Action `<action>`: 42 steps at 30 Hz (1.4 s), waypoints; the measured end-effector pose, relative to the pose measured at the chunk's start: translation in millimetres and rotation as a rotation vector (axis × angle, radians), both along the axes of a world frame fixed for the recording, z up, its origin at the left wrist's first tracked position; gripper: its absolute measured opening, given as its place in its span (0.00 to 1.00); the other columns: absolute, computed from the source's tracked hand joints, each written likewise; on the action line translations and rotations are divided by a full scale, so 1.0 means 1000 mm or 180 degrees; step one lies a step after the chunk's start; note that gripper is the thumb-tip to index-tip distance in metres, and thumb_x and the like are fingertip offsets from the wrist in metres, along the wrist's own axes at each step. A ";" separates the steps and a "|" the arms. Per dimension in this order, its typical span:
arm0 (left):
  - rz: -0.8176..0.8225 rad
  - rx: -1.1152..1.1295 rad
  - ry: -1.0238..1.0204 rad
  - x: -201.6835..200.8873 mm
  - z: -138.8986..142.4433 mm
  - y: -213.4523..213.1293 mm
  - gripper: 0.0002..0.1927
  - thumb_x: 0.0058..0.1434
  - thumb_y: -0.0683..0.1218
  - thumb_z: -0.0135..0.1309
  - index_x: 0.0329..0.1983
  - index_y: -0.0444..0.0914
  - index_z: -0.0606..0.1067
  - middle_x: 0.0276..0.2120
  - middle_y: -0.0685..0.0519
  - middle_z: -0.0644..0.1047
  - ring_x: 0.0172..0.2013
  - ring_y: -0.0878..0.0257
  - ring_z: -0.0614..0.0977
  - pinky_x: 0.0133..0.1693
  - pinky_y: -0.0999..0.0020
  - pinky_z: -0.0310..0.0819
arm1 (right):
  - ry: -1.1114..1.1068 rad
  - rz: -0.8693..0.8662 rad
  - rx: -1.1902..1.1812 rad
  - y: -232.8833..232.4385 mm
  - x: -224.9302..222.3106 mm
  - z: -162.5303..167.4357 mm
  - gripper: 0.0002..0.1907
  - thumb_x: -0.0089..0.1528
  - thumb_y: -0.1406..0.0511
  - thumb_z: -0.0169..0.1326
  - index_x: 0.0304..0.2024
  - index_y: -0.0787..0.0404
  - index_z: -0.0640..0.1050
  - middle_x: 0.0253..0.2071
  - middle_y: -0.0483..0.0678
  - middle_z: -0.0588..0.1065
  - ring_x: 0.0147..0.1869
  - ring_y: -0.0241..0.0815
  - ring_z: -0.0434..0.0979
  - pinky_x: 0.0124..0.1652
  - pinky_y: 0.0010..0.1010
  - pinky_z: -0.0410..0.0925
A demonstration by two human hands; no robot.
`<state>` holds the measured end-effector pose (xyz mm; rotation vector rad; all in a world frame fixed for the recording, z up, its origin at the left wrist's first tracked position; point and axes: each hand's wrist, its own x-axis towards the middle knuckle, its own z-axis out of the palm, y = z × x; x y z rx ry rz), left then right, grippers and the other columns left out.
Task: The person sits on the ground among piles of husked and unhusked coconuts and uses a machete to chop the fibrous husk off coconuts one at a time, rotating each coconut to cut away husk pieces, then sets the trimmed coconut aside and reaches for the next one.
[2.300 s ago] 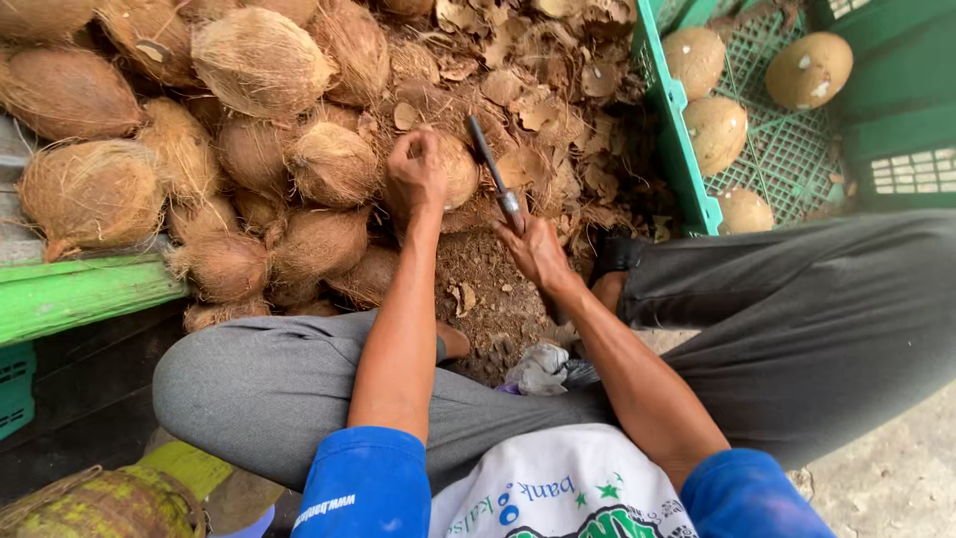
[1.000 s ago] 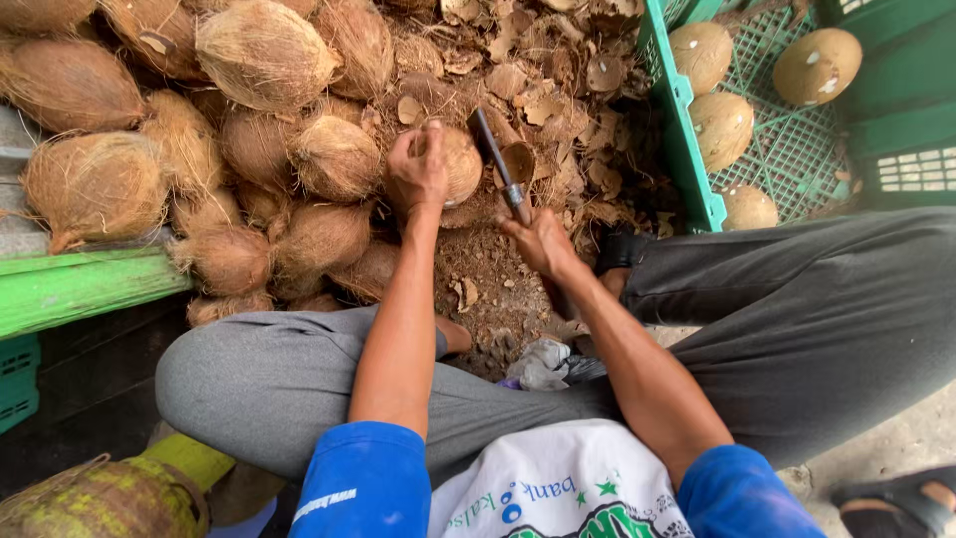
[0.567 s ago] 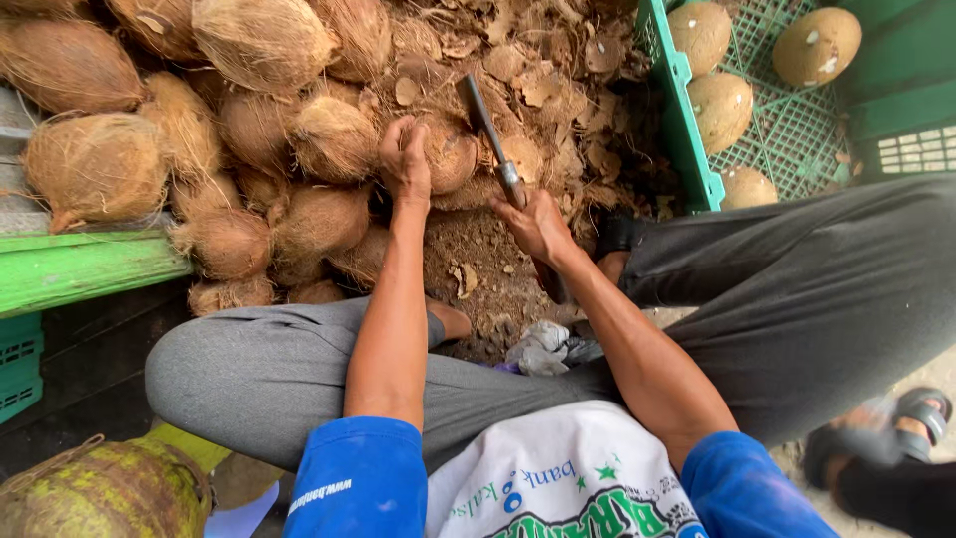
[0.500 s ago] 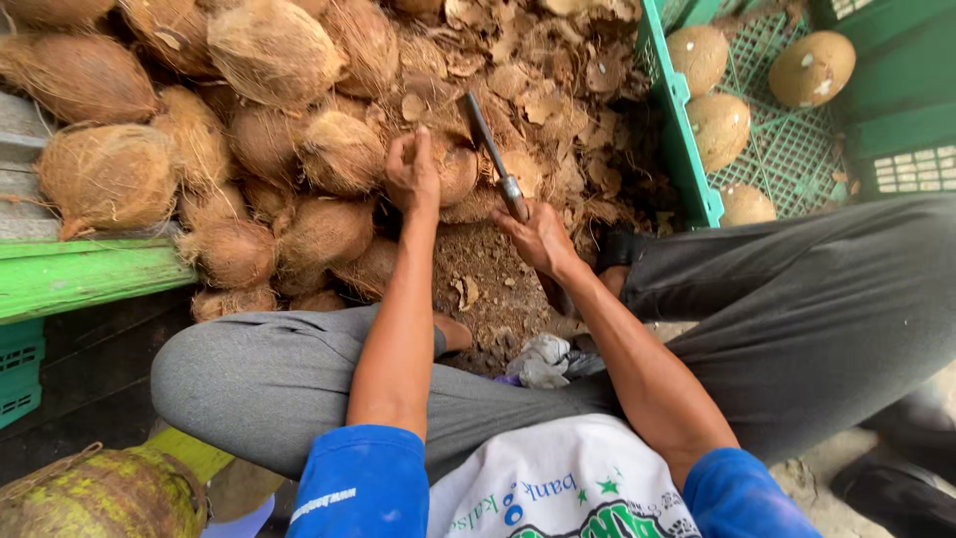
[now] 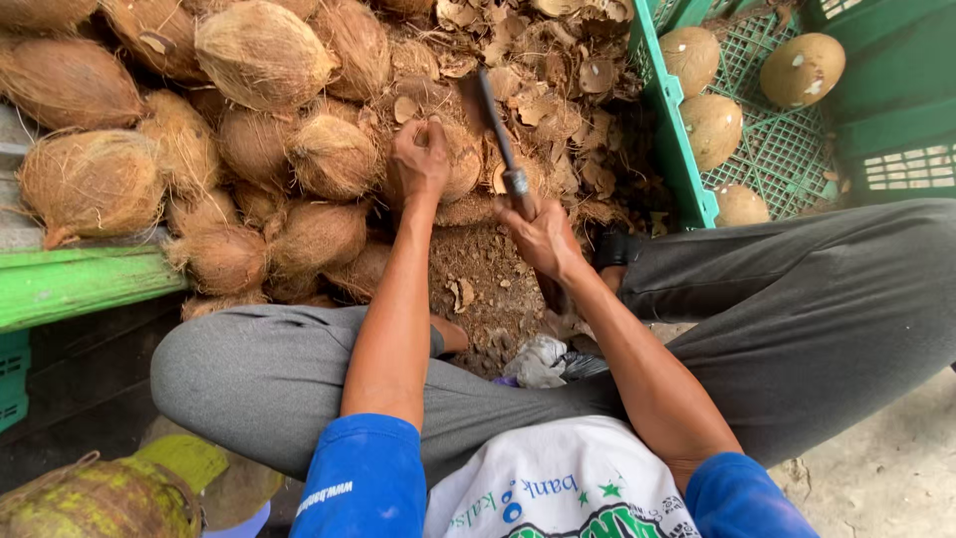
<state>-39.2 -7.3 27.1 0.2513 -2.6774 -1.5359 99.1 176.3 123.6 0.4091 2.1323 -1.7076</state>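
Note:
My left hand (image 5: pixel 420 159) grips a brown husked coconut (image 5: pixel 458 169) in front of my crossed legs. My right hand (image 5: pixel 543 237) is closed around the handle of a cleaver-like knife (image 5: pixel 495 125), whose dark blade is raised over the coconut's right side. A pile of fibrous brown coconuts (image 5: pixel 264 55) lies to the left and behind. Broken shell and husk chips (image 5: pixel 543 60) cover the ground past the knife.
A green plastic crate (image 5: pixel 687 169) at the upper right holds several peeled, pale coconuts (image 5: pixel 802 68). A green plank (image 5: pixel 80 284) runs along the left. A green unhusked coconut (image 5: pixel 100 498) sits at the lower left. A crumpled rag (image 5: pixel 538 361) lies by my legs.
The knife has kept rising and falling by small amounts at the coconut while my left hand holds it in place. A passer-by's sandalled foot at the lower right has left the view.

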 end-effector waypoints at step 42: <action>0.0587 0.1024 0.0169 0.020 0.017 -0.016 0.30 0.51 0.62 0.64 0.46 0.35 0.79 0.44 0.47 0.80 0.49 0.53 0.81 0.54 0.53 0.73 | -0.0499 0.0155 0.0053 0.001 -0.003 -0.016 0.19 0.68 0.53 0.55 0.31 0.58 0.67 0.18 0.42 0.64 0.15 0.33 0.61 0.15 0.31 0.62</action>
